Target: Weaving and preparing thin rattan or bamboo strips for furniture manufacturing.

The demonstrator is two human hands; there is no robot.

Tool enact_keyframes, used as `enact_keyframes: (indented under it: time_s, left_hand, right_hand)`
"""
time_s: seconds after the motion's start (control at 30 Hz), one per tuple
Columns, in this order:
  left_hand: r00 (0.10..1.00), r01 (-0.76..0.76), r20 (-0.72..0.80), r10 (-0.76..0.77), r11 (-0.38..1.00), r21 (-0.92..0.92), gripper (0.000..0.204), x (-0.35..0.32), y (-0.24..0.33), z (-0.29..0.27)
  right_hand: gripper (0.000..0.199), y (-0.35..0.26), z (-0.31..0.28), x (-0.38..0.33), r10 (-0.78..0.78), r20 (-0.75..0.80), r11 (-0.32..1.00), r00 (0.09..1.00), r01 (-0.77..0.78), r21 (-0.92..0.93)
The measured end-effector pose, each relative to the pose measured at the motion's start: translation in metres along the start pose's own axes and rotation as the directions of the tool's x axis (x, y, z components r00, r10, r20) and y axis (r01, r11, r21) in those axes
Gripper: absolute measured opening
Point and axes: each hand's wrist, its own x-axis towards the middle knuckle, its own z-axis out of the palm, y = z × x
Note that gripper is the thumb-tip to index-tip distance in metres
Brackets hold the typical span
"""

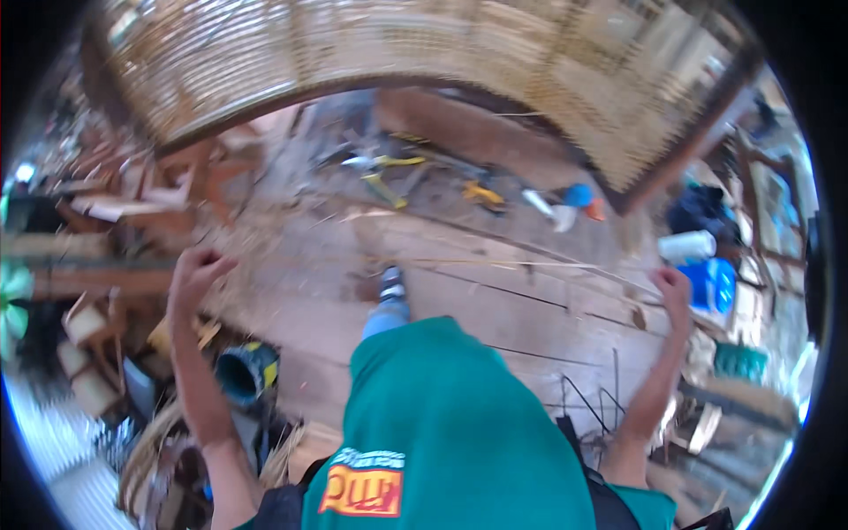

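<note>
A view from the head looks down on a person in a green shirt (442,415) standing in a cluttered workshop. Both arms are raised and spread wide. The left hand (196,276) is curled into a loose fist, and a little above and to its left runs the lower edge of a large woven cane panel in a dark wooden frame (371,53). The picture is blurred there, so whether the fingers actually grip the frame cannot be told. The right hand (676,291) is closed around a thin pale cane strand (512,263) that runs across the floor toward the left hand.

The panel arches across the top of the view, above and beyond both hands. Its weave looks dense and complete over the part that shows, which suggests the weaving is far along. What is left to do cannot be judged from this view.

Beyond the hands, on the wooden floor (495,327), lie yellow-handled hand tools (389,177), a blue cap (579,194) and scraps of cane. Below the left hand stands a dark tube with yellow marks (247,371), amid wood offcuts. To the right of the right hand sit a white roll (687,246) and a blue container (714,284). One shoe (391,284) shows between the hands.
</note>
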Motion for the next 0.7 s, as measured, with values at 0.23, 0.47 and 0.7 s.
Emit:
enact_keyframes:
  time_s: [0.23,0.47,0.7]
  left_hand:
    - [0.998,-0.059,-0.005,0.059,0.977,-0.207,0.029,-0.022,0.008,-0.031]
    - [0.998,-0.057,-0.032,0.052,0.984,-0.171,0.029,-0.033,-0.025,-0.056]
    - [0.995,-0.071,-0.080,0.058,0.984,-0.166,0.033,-0.061,-0.050,-0.080]
  right_hand:
    - [0.030,0.066,-0.018,0.003,-0.056,0.077,0.998,0.995,0.057,-0.010]
    - [0.032,0.045,0.043,0.016,-0.041,0.040,0.998,0.998,0.043,-0.043]
    - [0.034,0.037,0.082,0.015,-0.008,-0.044,0.994,0.999,0.003,-0.108]
